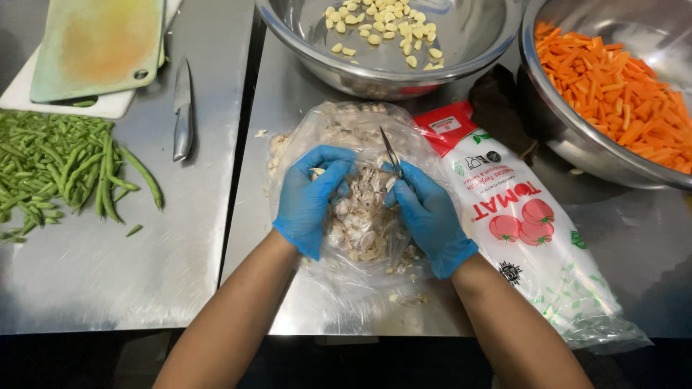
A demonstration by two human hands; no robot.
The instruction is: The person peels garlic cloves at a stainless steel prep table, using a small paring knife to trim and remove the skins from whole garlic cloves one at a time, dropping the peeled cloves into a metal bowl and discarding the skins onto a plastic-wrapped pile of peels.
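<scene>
**Q:** Fingers first: what are they doing?

**A:** Both hands wear thin, smooth blue gloves. The right hand (427, 213) has its fingers curled together, clamped on a small knife (390, 151) whose narrow pointed blade sticks up and away from the person. The left hand (311, 196) has its fingers bent and closed around a small pale garlic clove (317, 173), pinched near the fingertips.

**Q:** Where are the hands?

**A:** Near the middle of a brushed steel table (180, 281), right over a crinkled clear plastic bag (360, 238) lying flat. The bag holds a heap of papery, off-white garlic skins and cloves. The hands are just beside each other, with the heap between them.

**Q:** What lies around them?

**A:** Far from the person, a round shiny steel bowl (317, 57) holds peeled, cream-coloured cloves (382, 25). To the far right, a second steel bowl (569, 137) is filled with orange carrot sticks (613, 86). Touching the clear bag on its right is a long printed plastic packet (533, 238), white with red tomato pictures. To the left lie a loose pile of slim green beans (58, 166), a plain steel knife (182, 112), and, far left, a stained flat cutting board (94, 43) stacked on a white one.
</scene>
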